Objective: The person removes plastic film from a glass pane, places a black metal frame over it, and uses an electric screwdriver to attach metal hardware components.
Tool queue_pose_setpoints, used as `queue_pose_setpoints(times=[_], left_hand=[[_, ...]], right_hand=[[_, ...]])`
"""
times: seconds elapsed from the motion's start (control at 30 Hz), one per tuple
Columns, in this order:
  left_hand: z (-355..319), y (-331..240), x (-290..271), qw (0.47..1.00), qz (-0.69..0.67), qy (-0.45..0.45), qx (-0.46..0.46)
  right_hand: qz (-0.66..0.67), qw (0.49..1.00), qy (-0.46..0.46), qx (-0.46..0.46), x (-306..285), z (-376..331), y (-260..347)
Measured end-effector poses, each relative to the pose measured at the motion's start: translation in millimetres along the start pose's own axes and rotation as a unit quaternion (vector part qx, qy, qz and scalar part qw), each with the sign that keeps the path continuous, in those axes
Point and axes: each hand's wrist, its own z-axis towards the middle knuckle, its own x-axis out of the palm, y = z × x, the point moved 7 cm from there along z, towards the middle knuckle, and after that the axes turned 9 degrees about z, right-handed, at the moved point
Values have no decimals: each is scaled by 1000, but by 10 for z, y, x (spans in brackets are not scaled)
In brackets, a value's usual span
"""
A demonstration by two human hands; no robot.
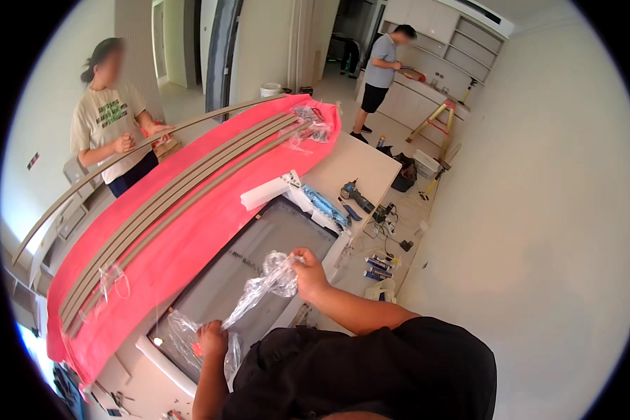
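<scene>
A crumpled strip of clear plastic film (261, 287) is stretched between my two hands. My right hand (309, 278) grips its bunched upper end. Lower down, my left hand (213, 339) is closed on the other end, and loose film hangs around it. Beneath the film lies a dark-framed grey glass panel (217, 280), set on white packing at its edges. A roll of white foam sheet (269, 190) and a crumpled blue wrapper (323, 204) rest at the panel's far end.
Several long tan strips (182, 203) lie on pink sheeting (196, 245). Across it, another person (112, 119) holds one long strip. A cordless drill (357, 196) sits on the board. Sealant tubes (379, 267), a bag and a stepladder (437, 124) stand rightward; a second person is farther back.
</scene>
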Motion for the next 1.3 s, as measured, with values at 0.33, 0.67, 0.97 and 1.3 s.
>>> queue_pose_setpoints(times=[0.33, 0.67, 0.97, 1.3], left_hand=[[-434, 1109, 124, 980, -69, -44, -180], [70, -493, -1190, 406, -892, -72, -186], [862, -967, -580, 600, -782, 6, -168], [1406, -2253, 474, 615, -739, 238, -136]], right_hand=[[116, 987, -97, -55, -392, 573, 615], [-9, 985, -105, 134, -1147, 1192, -675], [22, 892, 4, 452, -920, 634, -1488], [144, 864, 209, 435, -210, 621, -772]])
